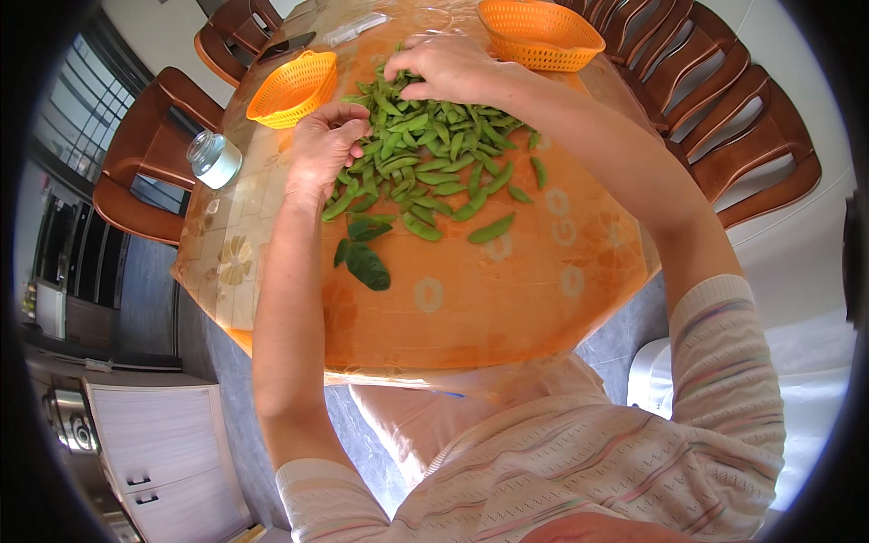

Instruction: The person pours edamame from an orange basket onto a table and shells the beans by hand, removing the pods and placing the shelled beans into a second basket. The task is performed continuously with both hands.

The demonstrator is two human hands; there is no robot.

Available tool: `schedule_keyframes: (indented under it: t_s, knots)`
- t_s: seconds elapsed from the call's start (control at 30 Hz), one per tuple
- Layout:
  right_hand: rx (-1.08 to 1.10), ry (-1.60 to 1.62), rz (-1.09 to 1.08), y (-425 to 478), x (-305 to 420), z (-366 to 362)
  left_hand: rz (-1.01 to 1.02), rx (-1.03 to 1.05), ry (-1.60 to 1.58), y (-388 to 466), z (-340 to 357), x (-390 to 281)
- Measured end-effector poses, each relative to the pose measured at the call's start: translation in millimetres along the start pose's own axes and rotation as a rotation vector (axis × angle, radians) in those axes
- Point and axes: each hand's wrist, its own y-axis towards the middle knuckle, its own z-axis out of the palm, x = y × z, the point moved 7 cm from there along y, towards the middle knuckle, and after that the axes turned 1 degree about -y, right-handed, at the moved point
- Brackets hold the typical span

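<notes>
A heap of green soybean pods (434, 146) lies on an orange plastic sheet (502, 312) that covers the table. At the heap's left edge is my left hand (329, 142), its fingers curled and the thumb near the index finger; whether a pod is between them cannot be made out. Above the far side of the heap, my right hand (445, 68) reaches down with thumb and index finger apart, over the pods. A sprig of dark green leaves (366, 261) rests near the heap's front left. One pod (491, 229) lies apart at the front.
An orange plastic basket (295, 88) stands at the left, and a larger orange basket (540, 37) at the far right. A glass jar (214, 160) is near the left edge. A phone (288, 46) and a white object (355, 28) lie farther back. Wooden chairs (753, 142) line both sides.
</notes>
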Motion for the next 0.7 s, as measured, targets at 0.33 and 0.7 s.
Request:
schedule_keyframes:
  t_s: [0.33,0.7]
  knots:
    - [-0.03,0.404,0.062,-3.4,-18.8,-3.9,0.165,-0.17,0.443,34.1,4.2,0.2]
    - [0.436,0.819,0.283,-59.5,-52.0,-11.6,0.422,-0.251,1.094,20.7,44.2,-41.7]
